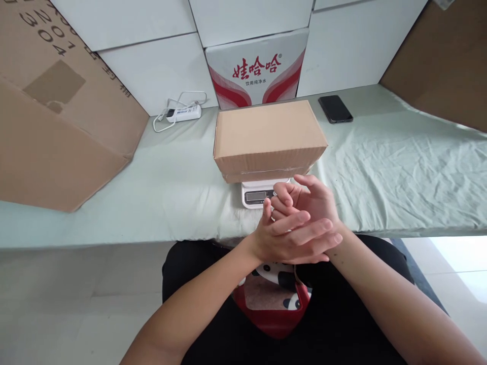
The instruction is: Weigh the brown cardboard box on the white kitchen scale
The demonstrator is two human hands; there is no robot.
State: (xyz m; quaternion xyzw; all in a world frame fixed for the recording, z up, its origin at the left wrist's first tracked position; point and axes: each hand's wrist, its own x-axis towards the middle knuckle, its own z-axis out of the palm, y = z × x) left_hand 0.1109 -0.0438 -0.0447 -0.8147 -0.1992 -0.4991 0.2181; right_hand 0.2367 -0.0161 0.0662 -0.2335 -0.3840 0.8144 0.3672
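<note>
My left hand (292, 238) is open, its fingers stretched out and lying across the heel and wrist of my right hand. My right hand (314, 200) is turned palm inward, with the thumb apart and the fingers loosely bent; nothing shows in it. Just beyond both hands is a white digital kitchen scale (248, 203), partly hidden by my right hand and by the box above it. A closed brown cardboard box (266, 132) rests on the scale, overhanging it on both sides. Neither hand touches the box.
Behind stands a white and red carton (256, 71). A black phone (335, 109) lies at the back right. A white device with a cable (186, 112) lies at the back left. Large cardboard panels (68, 137) flank the table (380, 187). A red panda-print stool (274, 322) shows below.
</note>
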